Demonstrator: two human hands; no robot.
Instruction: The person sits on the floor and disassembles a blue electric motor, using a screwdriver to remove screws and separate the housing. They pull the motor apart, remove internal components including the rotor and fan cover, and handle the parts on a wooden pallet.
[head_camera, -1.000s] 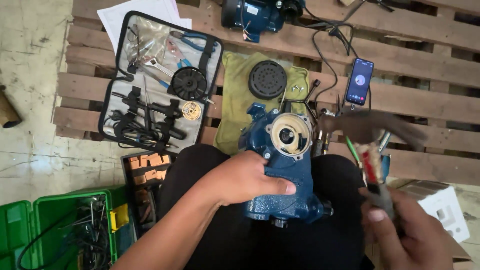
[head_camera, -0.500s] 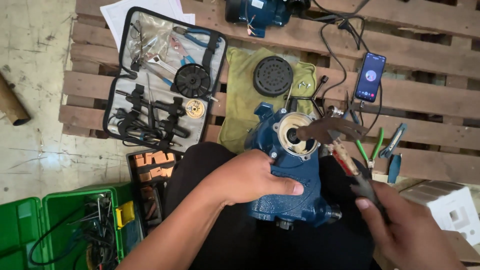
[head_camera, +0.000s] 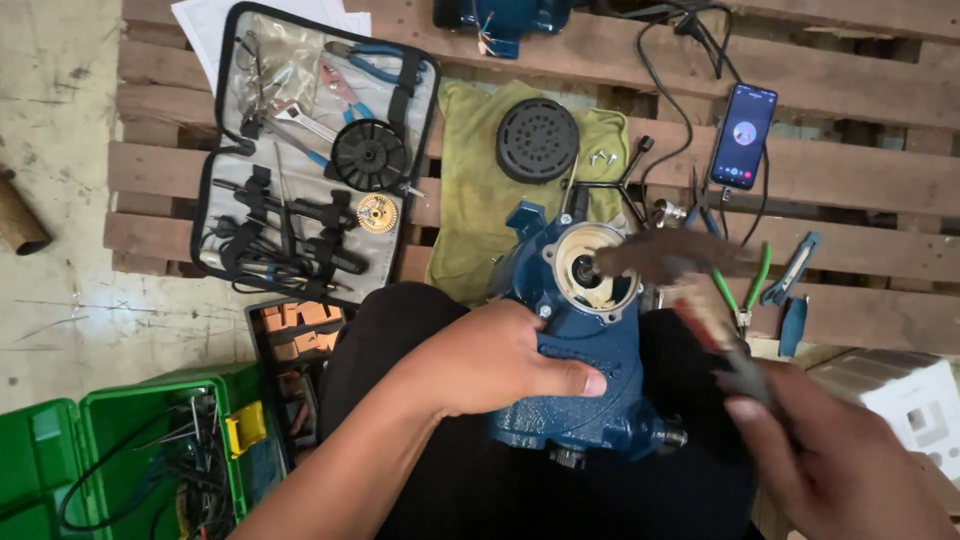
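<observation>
A wooden pallet (head_camera: 860, 80) lies on the concrete floor (head_camera: 60, 200). On the pallet rest an open tool pouch (head_camera: 225, 160), a yellow-green cloth (head_camera: 475, 200), a phone (head_camera: 743, 136) and pliers (head_camera: 735, 285). A green case (head_camera: 130, 420) stands on the floor.

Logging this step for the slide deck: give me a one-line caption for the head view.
Left hand steadies a blue pump housing on the lap while the right hand holds a hammer at its open bore.

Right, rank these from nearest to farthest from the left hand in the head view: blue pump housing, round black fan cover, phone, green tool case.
1. Blue pump housing: under the left hand, gripped.
2. Round black fan cover: up on the yellow-green cloth.
3. Green tool case: lower left, on the floor.
4. Phone: upper right, on the pallet.

The last two are nearly too close to call.
</observation>
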